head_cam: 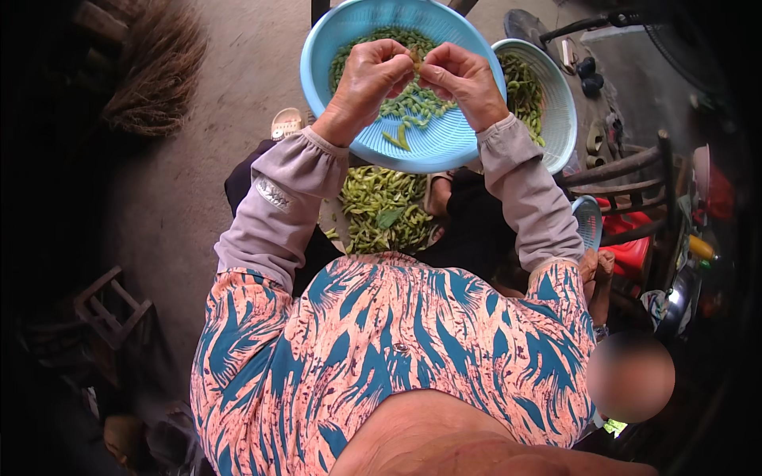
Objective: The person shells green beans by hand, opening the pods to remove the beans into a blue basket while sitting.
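My left hand (pixel 372 80) and my right hand (pixel 464 83) meet above a large blue plastic basket (pixel 411 159), fingertips pinching a small yellowish-brown bean pod (pixel 415 59) between them. Shelled green beans (pixel 417 104) lie in the basket, partly hidden by my hands. Two or so green pods (pixel 397 138) rest on its near side. Below the basket is a heap of green pods (pixel 387 223) with a green leaf (pixel 390 218) on it. A paler plastic basket (pixel 562 113) at the right holds more pods (pixel 522 89), some dark.
A twig broom (pixel 158 77) lies at the upper left, and a small wooden stool (pixel 113 306) at the lower left. Right of me are a wooden chair (pixel 625 172), a red plastic thing (pixel 625 253) and another person's hands (pixel 597 268). Shoes (pixel 595 137) sit on the floor.
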The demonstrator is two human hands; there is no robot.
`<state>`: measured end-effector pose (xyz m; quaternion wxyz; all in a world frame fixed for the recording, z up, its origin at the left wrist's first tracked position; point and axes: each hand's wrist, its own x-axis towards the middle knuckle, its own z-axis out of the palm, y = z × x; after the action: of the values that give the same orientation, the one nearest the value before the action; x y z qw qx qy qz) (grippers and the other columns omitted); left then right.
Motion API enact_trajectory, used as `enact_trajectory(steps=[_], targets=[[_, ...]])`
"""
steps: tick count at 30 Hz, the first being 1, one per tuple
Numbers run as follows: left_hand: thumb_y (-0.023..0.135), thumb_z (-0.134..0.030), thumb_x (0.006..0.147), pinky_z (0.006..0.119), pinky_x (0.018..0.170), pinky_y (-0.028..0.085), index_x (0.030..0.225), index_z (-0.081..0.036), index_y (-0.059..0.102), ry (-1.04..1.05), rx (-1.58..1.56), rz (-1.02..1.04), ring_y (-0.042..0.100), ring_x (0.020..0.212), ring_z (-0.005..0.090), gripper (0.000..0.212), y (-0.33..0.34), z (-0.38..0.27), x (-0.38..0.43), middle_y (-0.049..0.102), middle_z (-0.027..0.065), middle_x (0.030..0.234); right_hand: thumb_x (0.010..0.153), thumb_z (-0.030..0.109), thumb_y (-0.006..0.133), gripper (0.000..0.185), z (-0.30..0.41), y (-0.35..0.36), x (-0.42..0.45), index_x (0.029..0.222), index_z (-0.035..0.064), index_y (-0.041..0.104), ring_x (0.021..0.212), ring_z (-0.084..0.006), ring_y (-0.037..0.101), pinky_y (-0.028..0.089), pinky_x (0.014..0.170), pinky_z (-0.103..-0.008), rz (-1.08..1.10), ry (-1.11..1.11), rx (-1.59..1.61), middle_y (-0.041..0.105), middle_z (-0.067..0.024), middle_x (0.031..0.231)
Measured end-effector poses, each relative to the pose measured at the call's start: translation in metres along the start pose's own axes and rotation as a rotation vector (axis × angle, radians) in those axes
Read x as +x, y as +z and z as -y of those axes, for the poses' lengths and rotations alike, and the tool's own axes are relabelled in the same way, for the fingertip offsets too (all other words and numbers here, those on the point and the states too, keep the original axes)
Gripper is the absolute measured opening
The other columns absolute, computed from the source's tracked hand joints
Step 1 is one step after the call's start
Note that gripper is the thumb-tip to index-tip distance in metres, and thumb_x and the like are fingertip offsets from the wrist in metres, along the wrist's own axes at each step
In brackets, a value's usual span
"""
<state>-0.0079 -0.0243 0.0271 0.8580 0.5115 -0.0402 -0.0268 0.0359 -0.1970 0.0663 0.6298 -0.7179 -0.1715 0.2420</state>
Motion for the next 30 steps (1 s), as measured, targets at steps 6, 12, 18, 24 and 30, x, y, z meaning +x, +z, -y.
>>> enact_trajectory(steps=[6,12,18,24,30], targets=[[0.055,-0.014,0.092,0.018,0.045,0.030,0.086,-0.001,0.060,-0.221,-0.436,0.116,0.038,0.051,0.0038,0.015,-0.005,0.005,0.005,0.049,-0.0019,0.065,0.091,0.014,0.063,0.015,-0.029,-0.004,0.007,0.099,0.0028,0.058,0.062,-0.0045,0.052,0.038,0.051,-0.0148,0.189,0.208,0.888,0.062,-0.0030,0.080],[0.059,-0.022,0.093,0.017,0.047,0.030,0.091,-0.001,0.059,-0.063,-0.204,0.124,0.040,0.056,0.0037,0.021,-0.007,0.008,0.004,0.050,-0.0020,0.069,0.090,0.015,0.064,0.017,-0.020,0.002,0.003,0.100,0.0033,0.057,0.067,-0.0051,0.055,0.043,0.054,-0.0170,-0.039,-0.069,0.233,0.063,-0.0027,0.083],[0.063,-0.024,0.091,0.018,0.048,0.030,0.094,0.000,0.060,-0.017,-0.038,0.088,0.041,0.058,0.0036,0.024,-0.002,0.000,0.002,0.052,-0.0017,0.071,0.090,0.014,0.064,0.012,-0.011,-0.001,0.000,0.095,0.0049,0.058,0.079,-0.0068,0.063,0.050,0.064,-0.0182,-0.084,-0.105,-0.018,0.066,-0.0013,0.085],[0.060,-0.016,0.090,0.022,0.051,0.042,0.090,0.002,0.061,0.177,0.300,-0.053,0.052,0.057,0.0075,0.018,0.003,0.003,0.003,0.060,0.0034,0.069,0.090,0.013,0.063,0.010,-0.010,0.009,-0.001,0.092,0.0053,0.057,0.075,-0.0060,0.062,0.049,0.061,-0.0171,-0.122,-0.100,0.077,0.066,-0.0022,0.084],[0.057,-0.017,0.091,0.019,0.049,0.035,0.087,0.001,0.061,0.232,0.371,-0.154,0.045,0.058,0.0024,0.018,0.008,0.006,0.002,0.057,-0.0008,0.068,0.089,0.015,0.065,0.015,-0.016,0.006,0.007,0.094,0.0042,0.056,0.066,-0.0072,0.057,0.046,0.058,-0.0165,0.040,0.058,0.553,0.063,-0.0029,0.083]])
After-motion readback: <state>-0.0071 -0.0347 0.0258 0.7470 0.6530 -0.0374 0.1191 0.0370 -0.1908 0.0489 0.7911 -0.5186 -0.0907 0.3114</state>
